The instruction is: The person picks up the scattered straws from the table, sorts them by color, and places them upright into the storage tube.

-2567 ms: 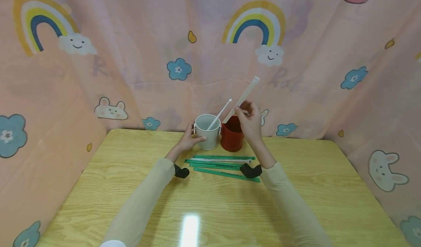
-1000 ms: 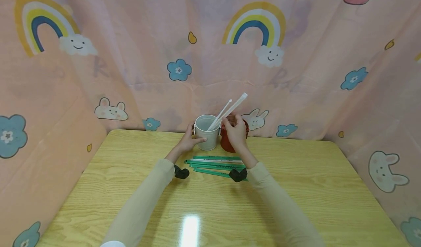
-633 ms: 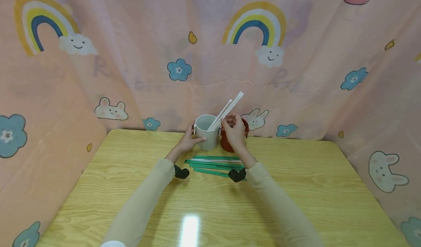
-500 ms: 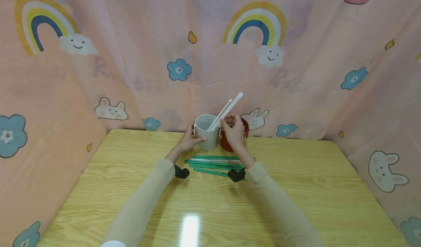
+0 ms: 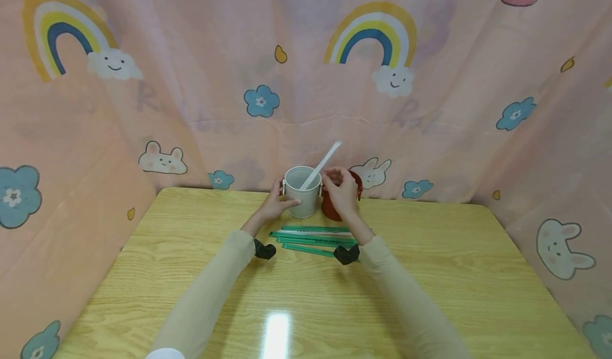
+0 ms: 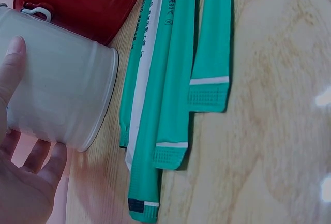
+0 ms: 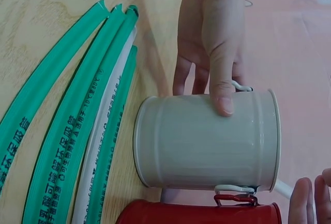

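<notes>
My left hand holds a small white metal bucket from its left side, thumb across the front and fingers behind, as the right wrist view shows. White paper-wrapped straws lean inside it, overlapping and tilted up to the right. Beside the bucket's right rim, my right hand hovers over a red bucket, its loosely bent fingers holding nothing. The red bucket stands against the white one and is partly hidden by that hand. In front lie several green-wrapped straws with a white one among them.
The wooden table ends at a pink patterned curtain just behind the buckets. Black wrist cameras sit under both wrists, the right one overlapping the straws' right ends in the head view.
My right hand brought a white straw leftward from above the red bucket into the white one and let it go. It slid lower beside the other straw. My left hand stayed put.
</notes>
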Action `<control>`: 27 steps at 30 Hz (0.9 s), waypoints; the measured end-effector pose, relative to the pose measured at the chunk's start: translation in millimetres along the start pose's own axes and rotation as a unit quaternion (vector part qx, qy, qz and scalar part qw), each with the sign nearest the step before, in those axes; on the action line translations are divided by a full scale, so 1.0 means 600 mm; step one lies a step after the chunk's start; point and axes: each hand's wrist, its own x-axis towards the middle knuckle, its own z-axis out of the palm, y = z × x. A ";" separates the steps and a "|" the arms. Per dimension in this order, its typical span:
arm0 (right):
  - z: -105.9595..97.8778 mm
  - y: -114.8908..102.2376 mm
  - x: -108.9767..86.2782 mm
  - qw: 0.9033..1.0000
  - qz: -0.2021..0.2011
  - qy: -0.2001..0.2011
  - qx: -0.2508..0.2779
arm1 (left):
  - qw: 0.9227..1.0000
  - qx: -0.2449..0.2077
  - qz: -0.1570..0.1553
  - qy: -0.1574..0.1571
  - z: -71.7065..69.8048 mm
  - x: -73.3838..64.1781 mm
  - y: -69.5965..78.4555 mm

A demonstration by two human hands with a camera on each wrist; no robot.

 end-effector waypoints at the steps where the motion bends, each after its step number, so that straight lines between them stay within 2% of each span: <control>1: -0.001 -0.001 -0.001 1.000 -0.003 0.002 0.001 | 1.000 0.000 -0.001 -0.004 -0.001 -0.004 0.008; 3: -0.004 -0.003 -0.003 1.000 -0.009 0.003 0.004 | 1.000 -0.002 -0.004 -0.012 -0.002 -0.014 0.023; 6: -0.007 -0.005 -0.006 1.000 -0.025 0.000 0.006 | 1.000 -0.002 -0.003 -0.011 -0.002 -0.014 0.024; 10: -0.010 -0.006 -0.010 0.999 -0.051 -0.019 0.002 | 1.000 -0.002 0.002 0.002 0.000 -0.001 0.001; 19: -0.026 0.002 -0.024 0.994 -0.068 -0.088 -0.015 | 1.000 0.003 0.009 0.008 0.002 -0.001 0.003; 27: -0.051 -0.042 -0.058 0.989 -0.068 -0.129 -0.030 | 1.000 0.003 0.012 0.005 0.003 -0.001 -0.001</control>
